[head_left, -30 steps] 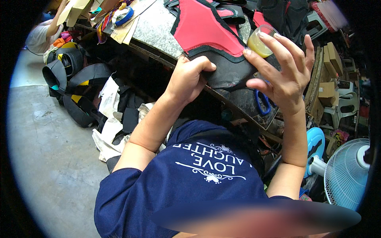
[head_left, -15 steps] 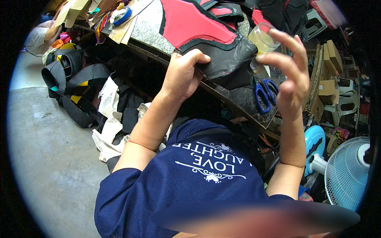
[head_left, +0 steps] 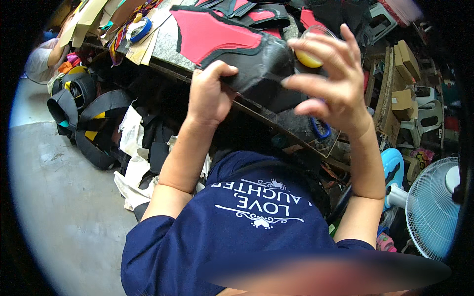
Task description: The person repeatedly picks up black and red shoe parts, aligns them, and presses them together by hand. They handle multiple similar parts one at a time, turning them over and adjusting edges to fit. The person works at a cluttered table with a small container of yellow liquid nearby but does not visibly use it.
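A red panel with a black border point(head_left: 212, 37), joined to a dark, shiny black sheet point(head_left: 259, 66), lies over the near edge of the workbench. My left hand point(head_left: 211, 96) is closed on its near edge, thumb on top and the other fingers underneath. Above the black sheet's right side, my right hand point(head_left: 338, 81) is open with fingers spread and nothing visible in it. Partly behind those fingers stands a clear jar with yellow contents point(head_left: 308, 59). Scissors with blue handles point(head_left: 322, 129) lie by the bench corner, mostly hidden by the right hand.
More red and black pieces point(head_left: 266, 15) are heaped at the back of the bench. Blue tape point(head_left: 140, 30) rests on cardboard at the left. Black straps point(head_left: 98, 106) and white cloth point(head_left: 133, 172) pile on the floor. A fan point(head_left: 434, 207) stands at right, below cardboard boxes point(head_left: 404, 103).
My right hand has moved left, now covering much of the jar and scissors. The left hand and the red-and-black panel have shifted left in view, along with some of the surroundings.
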Demonstrator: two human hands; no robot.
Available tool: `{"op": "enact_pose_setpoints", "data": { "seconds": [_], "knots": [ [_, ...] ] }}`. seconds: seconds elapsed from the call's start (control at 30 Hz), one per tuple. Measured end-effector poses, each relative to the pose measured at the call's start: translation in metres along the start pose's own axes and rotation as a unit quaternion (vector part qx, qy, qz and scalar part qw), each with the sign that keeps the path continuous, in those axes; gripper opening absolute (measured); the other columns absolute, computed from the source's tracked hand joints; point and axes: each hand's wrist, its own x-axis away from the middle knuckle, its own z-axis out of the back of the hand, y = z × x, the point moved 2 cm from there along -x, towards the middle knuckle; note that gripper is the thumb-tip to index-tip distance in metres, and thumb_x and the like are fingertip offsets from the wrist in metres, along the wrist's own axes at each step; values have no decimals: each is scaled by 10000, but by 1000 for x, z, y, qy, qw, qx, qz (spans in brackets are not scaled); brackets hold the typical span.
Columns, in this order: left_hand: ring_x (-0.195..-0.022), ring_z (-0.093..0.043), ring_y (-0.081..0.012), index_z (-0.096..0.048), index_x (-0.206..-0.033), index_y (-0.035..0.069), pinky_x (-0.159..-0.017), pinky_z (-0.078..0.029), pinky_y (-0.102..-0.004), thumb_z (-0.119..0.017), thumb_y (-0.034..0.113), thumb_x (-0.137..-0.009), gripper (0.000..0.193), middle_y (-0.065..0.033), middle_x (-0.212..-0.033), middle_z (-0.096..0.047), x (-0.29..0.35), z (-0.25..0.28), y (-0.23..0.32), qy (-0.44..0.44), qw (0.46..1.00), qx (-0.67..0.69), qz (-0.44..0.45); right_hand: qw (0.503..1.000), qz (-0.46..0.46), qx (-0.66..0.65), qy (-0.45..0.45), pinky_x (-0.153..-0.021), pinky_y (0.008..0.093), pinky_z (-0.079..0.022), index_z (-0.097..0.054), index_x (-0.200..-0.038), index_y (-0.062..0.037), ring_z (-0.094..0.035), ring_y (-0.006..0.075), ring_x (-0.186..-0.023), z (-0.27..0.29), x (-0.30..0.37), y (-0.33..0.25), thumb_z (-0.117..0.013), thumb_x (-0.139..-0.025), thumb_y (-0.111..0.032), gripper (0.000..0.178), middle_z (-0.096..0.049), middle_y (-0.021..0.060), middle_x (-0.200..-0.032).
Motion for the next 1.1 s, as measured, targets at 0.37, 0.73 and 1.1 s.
{"op": "enact_pose_setpoints", "data": {
  "seconds": [0.37,0.73,1.1],
  "knots": [
    [-781,-694,-273,-623,-889,-57,-763,-589,-403,-525,-61,-848,106,-155,-867,-677,-10,18,-2,6,1000,19,-18,946,-212,188,-155,-1161,602,-195,-768,-1100,-260,-362,292,-1423,-47,32,104,-275,-988,-655,641,-518,58,-1455],
    [-803,-718,-295,-629,-890,-115,-809,-598,-416,-488,19,-877,195,-213,-895,-706,-21,28,4,-78,982,161,65,967,-241,35,75,-1140,489,-257,-761,-993,-105,-435,295,-1338,3,46,48,-241,-1013,-642,748,-584,125,-1354],
    [-816,-715,-292,-634,-848,-107,-853,-583,-414,-491,-4,-876,178,-216,-875,-704,-15,18,9,-99,980,156,71,717,-304,-625,50,-1151,391,-274,-629,-1250,75,-476,272,-1317,-43,13,-2,-34,-924,-776,1087,-588,196,-1326]
  ]
}}
